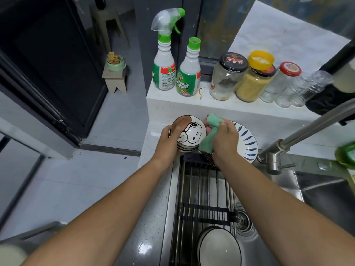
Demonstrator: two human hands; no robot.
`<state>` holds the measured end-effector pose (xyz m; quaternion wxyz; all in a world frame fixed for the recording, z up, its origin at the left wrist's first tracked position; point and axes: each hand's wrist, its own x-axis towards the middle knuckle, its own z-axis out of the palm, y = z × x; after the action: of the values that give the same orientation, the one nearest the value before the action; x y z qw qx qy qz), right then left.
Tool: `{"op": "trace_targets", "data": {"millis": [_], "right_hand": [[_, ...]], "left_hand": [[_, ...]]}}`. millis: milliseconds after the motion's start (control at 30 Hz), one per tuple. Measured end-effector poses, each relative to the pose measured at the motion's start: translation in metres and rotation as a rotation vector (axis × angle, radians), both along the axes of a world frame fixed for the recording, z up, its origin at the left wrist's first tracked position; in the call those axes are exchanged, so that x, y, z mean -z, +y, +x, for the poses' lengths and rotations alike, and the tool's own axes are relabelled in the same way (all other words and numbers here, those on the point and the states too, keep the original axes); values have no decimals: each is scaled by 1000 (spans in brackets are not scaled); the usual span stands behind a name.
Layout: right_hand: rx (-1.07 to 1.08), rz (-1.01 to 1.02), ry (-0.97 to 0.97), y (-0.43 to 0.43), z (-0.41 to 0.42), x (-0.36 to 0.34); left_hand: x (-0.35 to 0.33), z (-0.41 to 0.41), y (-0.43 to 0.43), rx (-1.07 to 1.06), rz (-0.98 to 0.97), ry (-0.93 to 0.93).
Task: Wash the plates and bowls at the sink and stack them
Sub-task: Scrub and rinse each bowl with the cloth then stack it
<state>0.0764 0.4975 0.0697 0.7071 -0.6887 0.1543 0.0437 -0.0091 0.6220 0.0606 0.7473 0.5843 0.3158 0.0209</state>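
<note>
My left hand [169,140] grips a white bowl [192,134] with a cartoon dog drawn on it, held above the counter at the sink's far left corner. My right hand [225,139] holds a green cloth [208,142] bunched against the bowl's right side. Behind that hand a white plate [247,143] with blue leaf marks leans upright, with dark-rimmed plates in front of it. A white plate [219,248] with a dark rim lies in the sink [317,198] under the roll-up rack [203,191].
The steel faucet [299,139] reaches in from the right. On the ledge behind stand two green-capped cleaner bottles [175,70], glass jars [253,81] and a plastic bottle. A green dish-soap bottle [345,154] sits at the right edge. The sink drain [243,220] lies near the rack.
</note>
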Motion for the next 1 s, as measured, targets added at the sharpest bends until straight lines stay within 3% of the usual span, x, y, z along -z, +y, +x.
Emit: {"op": "trace_targets", "data": {"millis": [67,233,400,500,600,733,833,1000], "right_hand": [[-49,-117,-14,-1,-1,0],[-186,-171,24,-9,-1,-2],[-217,-53,0,-42,-12,-18],[-285,56,93,-82,-48,-30],[-420,110,180,-122,-93,-34],[-430,-156,233,-171,-148,-9],[-393,-214,248,-195,-176,13],[-422,-408,209,-215,-199,32]], "left_hand": [[-2,-1,0,6,4,-3],[-8,-4,0,14,-12,1],[-8,-20,1,-5,66,62],[-5,-53,-13,9,172,130],[2,-92,-40,184,223,190],[7,-140,-75,518,215,212],[18,-169,-95,733,159,227],[47,-200,-103,861,74,181]]}}
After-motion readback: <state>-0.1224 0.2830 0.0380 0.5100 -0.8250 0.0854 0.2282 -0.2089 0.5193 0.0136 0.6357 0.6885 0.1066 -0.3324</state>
